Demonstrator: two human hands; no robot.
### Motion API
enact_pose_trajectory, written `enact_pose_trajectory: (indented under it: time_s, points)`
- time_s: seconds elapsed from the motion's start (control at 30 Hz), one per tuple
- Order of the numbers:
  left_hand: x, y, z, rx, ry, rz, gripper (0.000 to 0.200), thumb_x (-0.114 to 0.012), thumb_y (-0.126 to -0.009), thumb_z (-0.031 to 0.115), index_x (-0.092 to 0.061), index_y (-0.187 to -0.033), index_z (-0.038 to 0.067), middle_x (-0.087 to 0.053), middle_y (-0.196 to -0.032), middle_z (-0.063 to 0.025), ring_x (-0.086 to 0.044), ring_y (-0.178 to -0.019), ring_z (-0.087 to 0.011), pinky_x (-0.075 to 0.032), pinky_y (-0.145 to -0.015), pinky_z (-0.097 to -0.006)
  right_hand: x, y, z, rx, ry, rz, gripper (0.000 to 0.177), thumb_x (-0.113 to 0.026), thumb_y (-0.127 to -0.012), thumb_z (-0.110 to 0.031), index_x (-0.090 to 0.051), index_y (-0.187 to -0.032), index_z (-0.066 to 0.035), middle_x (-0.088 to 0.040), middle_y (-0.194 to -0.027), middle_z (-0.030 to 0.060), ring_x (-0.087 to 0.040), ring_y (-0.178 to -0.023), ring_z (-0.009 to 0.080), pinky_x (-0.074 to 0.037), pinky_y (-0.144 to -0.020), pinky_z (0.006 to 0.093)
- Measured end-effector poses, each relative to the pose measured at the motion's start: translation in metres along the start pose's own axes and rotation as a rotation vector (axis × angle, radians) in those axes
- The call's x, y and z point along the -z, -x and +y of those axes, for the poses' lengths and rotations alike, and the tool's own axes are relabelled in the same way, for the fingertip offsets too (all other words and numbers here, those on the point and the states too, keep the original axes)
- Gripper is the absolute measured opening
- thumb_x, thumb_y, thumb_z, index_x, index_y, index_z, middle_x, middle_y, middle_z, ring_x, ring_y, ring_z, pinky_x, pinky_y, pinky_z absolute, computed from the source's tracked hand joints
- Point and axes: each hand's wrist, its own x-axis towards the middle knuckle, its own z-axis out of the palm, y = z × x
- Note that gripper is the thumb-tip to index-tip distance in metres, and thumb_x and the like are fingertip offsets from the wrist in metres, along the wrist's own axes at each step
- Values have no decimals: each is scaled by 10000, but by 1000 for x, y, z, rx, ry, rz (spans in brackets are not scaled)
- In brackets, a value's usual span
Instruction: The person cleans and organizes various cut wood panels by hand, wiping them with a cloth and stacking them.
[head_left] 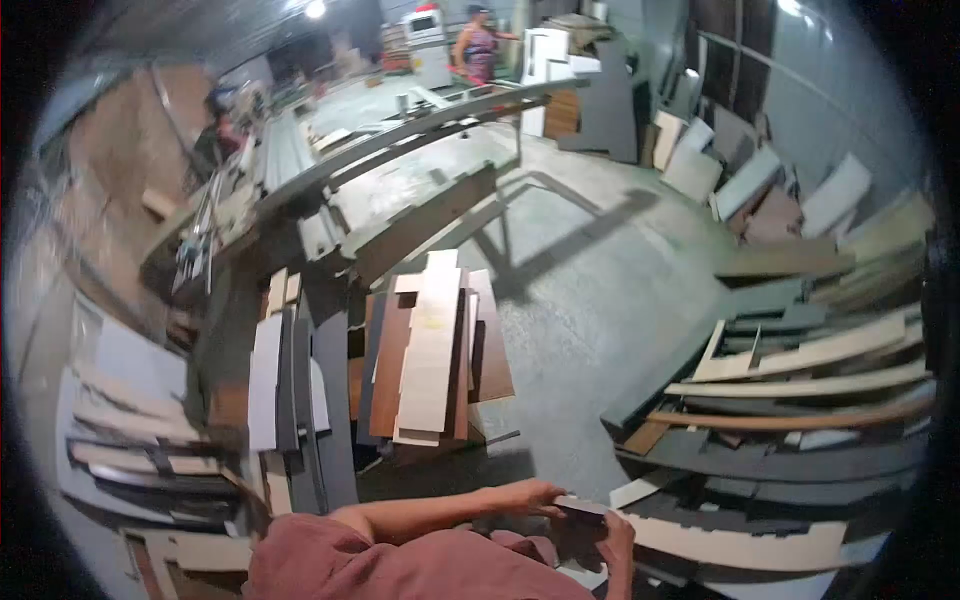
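Note:
Near the bottom centre, my left hand [535, 495] grips the left end of a small dark board [582, 508] with a pale edge. My right hand [617, 545] is closed on the board's right end. Both hands are in front of my body, low in the view. Part of the board lies hidden behind my fingers. A long pale board [740, 541] lies just to the right of my right hand. Ahead of my left arm stands a stack of pale and brown boards [432, 350].
White and dark grey boards [266, 385] stand left of the central stack. Stacked strips [800, 385] fill the right side. A long machine table [400, 135] with a metal rail crosses the upper middle. A person [478, 48] stands at the back beside leaning panels [605, 105].

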Motion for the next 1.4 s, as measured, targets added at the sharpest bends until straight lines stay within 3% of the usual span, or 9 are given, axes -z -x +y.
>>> enact_pose_trajectory:
  time_s: [0.07,0.23,0.43,0.5,0.7,0.8,0.97,1.2,1.4]
  points:
    - [15,39,-2,1,-77,9,562,-557,-808,424,-436,-1136,-16,-585,-817,-200,-574,-761,-311,-437,-661,-397,-6,-25,-26,188,56,-77,137,-557,-684,-121,-502,-771,-31,-553,-704,186,-544,-734,389,-425,-619,454]
    - [17,127,29,256,228,71,396,-565,-794,321,-520,-1029,6,-605,-848,-186,-577,-783,-326,-435,-671,-390,-3,-62,-154,500,206,-540,243,-567,-733,-198,-523,-961,-128,-583,-768,162,-564,-750,363,-435,-607,443]
    - [-23,141,-17,165,351,758,295,-545,-788,210,-526,-986,-8,-592,-775,-146,-536,-703,-183,-436,-648,-329,9,-98,-204,564,395,-619,316,-573,-749,-170,-514,-1058,-136,-586,-870,162,-564,-841,336,-445,-675,423]
    - [-9,144,-11,184,430,900,285,-541,-799,180,-532,-1007,-15,-602,-807,-110,-533,-723,-154,-440,-669,-310,15,-111,-202,678,100,-325,327,-570,-778,-206,-509,-1092,-137,-570,-944,146,-565,-878,304,-446,-719,393]
    - [14,116,39,97,721,1133,235,-534,-827,123,-528,-1005,-31,-575,-819,-46,-511,-733,-118,-431,-655,-257,70,-103,-237,309,-778,83,381,-516,-846,-290,-492,-1127,-34,-528,-1054,155,-546,-915,304,-428,-793,382]
    - [22,103,62,135,644,1126,244,-522,-818,169,-521,-985,-10,-542,-816,-40,-502,-717,-112,-431,-618,-263,1,-110,-220,743,-534,251,378,-464,-874,-294,-486,-1129,-16,-512,-1111,160,-502,-991,337,-368,-880,399]
    - [30,100,101,35,936,1252,259,-565,-807,147,-530,-996,-26,-577,-841,-55,-537,-737,-109,-441,-652,-247,9,-164,-151,554,-611,500,352,-419,-885,-294,-496,-1127,-51,-529,-1107,147,-482,-1036,315,-340,-905,395]
    - [26,149,208,153,878,1310,358,-584,-794,203,-505,-1063,-20,-562,-953,-120,-542,-883,-185,-425,-802,-317,93,-267,13,359,-523,558,335,-418,-883,-286,-533,-1075,-37,-546,-1063,175,-528,-964,311,-405,-831,360]
    - [-5,183,268,222,755,1526,401,-600,-755,257,-521,-1046,-9,-583,-925,-117,-570,-846,-175,-464,-756,-297,138,-313,126,75,-342,679,358,-401,-885,-317,-527,-1088,-50,-561,-1050,178,-523,-978,341,-409,-826,387]
